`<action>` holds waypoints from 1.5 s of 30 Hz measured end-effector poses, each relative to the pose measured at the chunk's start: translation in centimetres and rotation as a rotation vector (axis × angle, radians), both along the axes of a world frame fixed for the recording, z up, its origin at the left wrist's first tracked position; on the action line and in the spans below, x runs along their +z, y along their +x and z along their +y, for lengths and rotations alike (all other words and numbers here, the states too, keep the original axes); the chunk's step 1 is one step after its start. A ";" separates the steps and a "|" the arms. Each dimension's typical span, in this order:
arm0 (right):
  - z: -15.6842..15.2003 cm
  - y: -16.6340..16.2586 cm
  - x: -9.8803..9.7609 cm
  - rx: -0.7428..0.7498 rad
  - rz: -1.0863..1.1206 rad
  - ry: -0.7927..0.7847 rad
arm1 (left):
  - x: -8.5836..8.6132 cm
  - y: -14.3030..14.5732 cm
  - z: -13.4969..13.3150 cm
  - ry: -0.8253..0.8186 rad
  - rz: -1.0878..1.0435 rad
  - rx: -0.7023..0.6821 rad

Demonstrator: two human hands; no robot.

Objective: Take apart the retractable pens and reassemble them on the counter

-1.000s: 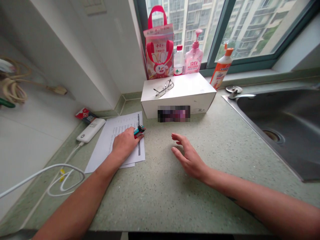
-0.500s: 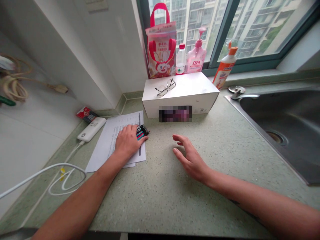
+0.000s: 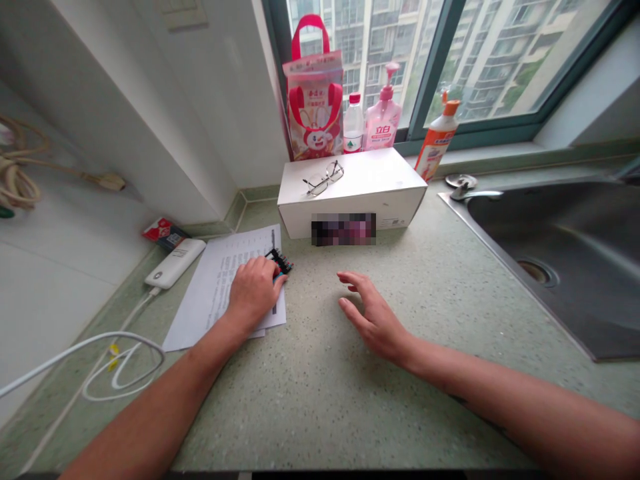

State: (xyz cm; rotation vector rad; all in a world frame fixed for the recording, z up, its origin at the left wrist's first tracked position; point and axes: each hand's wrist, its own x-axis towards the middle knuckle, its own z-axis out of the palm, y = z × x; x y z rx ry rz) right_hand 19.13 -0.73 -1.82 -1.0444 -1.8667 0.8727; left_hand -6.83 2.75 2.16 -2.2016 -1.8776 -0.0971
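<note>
Head view shows my left hand (image 3: 254,290) lying palm down on the white printed sheets of paper (image 3: 213,297). Its grip is curled shut over a bundle of coloured pens with black caps (image 3: 281,261). Only the capped ends poke out past the fingertips, over the right edge of the paper and pointing towards the white cardboard box (image 3: 360,183). My right hand (image 3: 374,315) sits well apart from the pens over bare speckled green counter (image 3: 325,400). Its grip is open, with fingers spread and slightly bent, and it holds nothing; I cannot tell whether the palm touches the counter. Thin wire-framed glasses (image 3: 323,178) rest on top of the box.
</note>
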 end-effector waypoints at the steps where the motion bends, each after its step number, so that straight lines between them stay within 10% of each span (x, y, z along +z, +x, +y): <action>1: 0.0 0.0 0.0 0.002 0.000 0.001 | 0.0 0.1 0.0 -0.004 0.004 0.001; 7: -0.1 0.0 0.4 0.005 0.002 0.030 | 0.5 1.0 -0.8 0.048 -0.117 -0.082; 15: -0.1 -0.1 1.1 0.078 -0.012 0.009 | -1.1 5.4 -3.7 0.124 -0.540 -0.605; 27: 3.6 3.9 1.3 -0.114 0.176 -0.231 | -1.5 6.9 -2.0 0.021 -0.838 -0.399; 45: 2.4 4.7 1.5 0.019 -0.307 0.231 | -2.6 6.8 -2.6 -0.169 -0.966 -0.413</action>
